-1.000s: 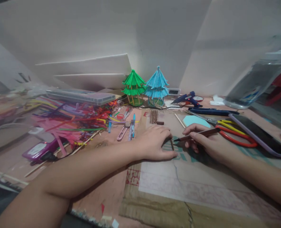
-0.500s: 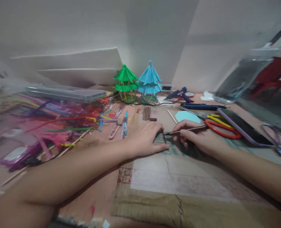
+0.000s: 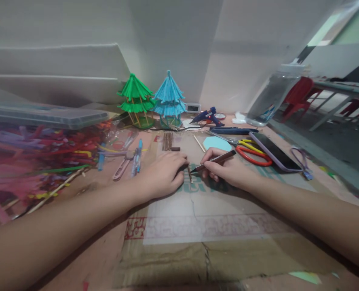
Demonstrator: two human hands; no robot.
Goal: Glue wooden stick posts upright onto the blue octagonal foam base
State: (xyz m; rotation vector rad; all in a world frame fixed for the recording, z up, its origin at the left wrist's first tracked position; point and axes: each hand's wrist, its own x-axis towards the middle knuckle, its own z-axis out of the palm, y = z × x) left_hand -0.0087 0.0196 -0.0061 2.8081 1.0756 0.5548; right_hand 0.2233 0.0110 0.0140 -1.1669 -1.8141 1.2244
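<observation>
Brown stick: it lies near the frame's centre (image 3: 190,175), its upper end hidden under your left fingertips.
Left hand: your left hand (image 3: 164,174) keeps its fingers together and bent; you cannot tell whether they pinch the stick.
Right hand: your right hand (image 3: 223,166) pinches one brown marker (image 3: 218,160) between thumb and fingers, tip at the stick; your curled lower fingers are partly hidden.
Blurred: the coloured strips (image 3: 55,153) at left are smeared and cut off by the frame, as is the clear case (image 3: 46,115) above them.
Row of brown sticks: above your left hand (image 3: 167,142), too tightly packed to count; one short brown piece (image 3: 176,149) beside it.
Models: two, green (image 3: 135,99) and blue (image 3: 169,99), upper centre.
Phone: one (image 3: 275,151), right of centre.
</observation>
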